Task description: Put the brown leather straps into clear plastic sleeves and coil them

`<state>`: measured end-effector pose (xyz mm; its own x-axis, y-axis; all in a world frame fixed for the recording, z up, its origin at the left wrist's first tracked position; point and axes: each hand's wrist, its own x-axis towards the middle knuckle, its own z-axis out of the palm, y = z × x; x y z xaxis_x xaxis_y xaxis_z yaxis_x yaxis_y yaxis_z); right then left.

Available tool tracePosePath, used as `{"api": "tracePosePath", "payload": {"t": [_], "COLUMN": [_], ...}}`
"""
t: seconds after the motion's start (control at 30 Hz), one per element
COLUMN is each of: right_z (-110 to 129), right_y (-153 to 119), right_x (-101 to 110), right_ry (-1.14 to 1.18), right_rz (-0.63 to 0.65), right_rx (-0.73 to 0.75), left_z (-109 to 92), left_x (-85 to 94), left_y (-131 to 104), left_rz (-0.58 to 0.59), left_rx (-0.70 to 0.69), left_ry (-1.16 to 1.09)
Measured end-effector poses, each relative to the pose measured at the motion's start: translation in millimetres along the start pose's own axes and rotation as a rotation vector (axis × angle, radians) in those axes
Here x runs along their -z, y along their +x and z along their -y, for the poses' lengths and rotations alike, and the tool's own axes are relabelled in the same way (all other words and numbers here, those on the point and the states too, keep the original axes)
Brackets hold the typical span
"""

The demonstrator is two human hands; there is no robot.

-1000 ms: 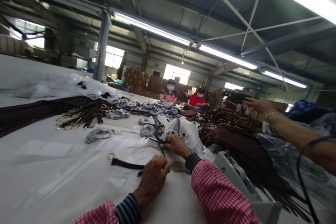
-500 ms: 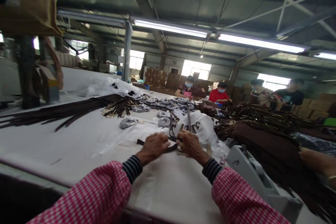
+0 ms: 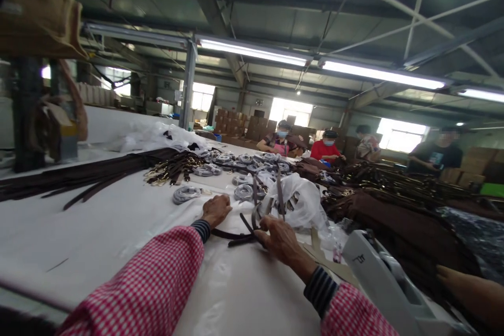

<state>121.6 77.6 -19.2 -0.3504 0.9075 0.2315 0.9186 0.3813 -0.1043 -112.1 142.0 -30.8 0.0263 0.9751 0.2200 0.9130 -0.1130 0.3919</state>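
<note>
My right hand (image 3: pixel 281 241) is closed on dark brown straps (image 3: pixel 241 241), whose loose ends stick out to the left above the white table. My left hand (image 3: pixel 216 211) has moved further out, its fingers curled down at the tabletop; what they hold, if anything, is hidden. One dark strap runs from below the left wrist toward the right hand. Close to the left hand lies a coil of grey cord (image 3: pixel 187 194). Just beyond the right hand sits a clear plastic bag (image 3: pixel 303 202) with strap pieces showing inside.
More grey coils (image 3: pixel 244 192) and brown straps with brass-coloured clips (image 3: pixel 173 168) lie farther back. Long dark straps (image 3: pixel 98 170) spread leftward. To the right stand a grey tape dispenser (image 3: pixel 381 273) and a pile of brown material (image 3: pixel 397 215). Another person's arm (image 3: pixel 468 289) reaches in; several people work beyond.
My hands, close together before, have parted: the left moved left and farther away, the right slightly closer. The strap ends now show by the right hand. The view has shifted slightly.
</note>
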Motion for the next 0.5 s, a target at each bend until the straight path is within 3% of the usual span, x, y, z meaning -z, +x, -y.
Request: {"api": "tracePosePath", "payload": {"t": [0.17, 0.27, 0.37, 0.5], "right_z": [19, 28, 28, 21], "right_y": [31, 61, 84, 94], "right_x": [-5, -22, -43, -61], "right_ry": [0.166, 0.197, 0.19, 0.157], "right_rz": [-0.17, -0.158, -0.122, -0.064], "right_rx": [0.136, 0.182, 0.138, 0.143], "left_z": [11, 15, 15, 12], "left_x": [6.0, 7.3, 0.3, -5.8], "left_y": [19, 21, 20, 23], "left_rz": [0.008, 0.022, 0.046, 0.023], "left_rx": [-0.01, -0.028, -0.034, -0.003], "left_ry": [-0.008, -0.013, -0.045, -0.13]}}
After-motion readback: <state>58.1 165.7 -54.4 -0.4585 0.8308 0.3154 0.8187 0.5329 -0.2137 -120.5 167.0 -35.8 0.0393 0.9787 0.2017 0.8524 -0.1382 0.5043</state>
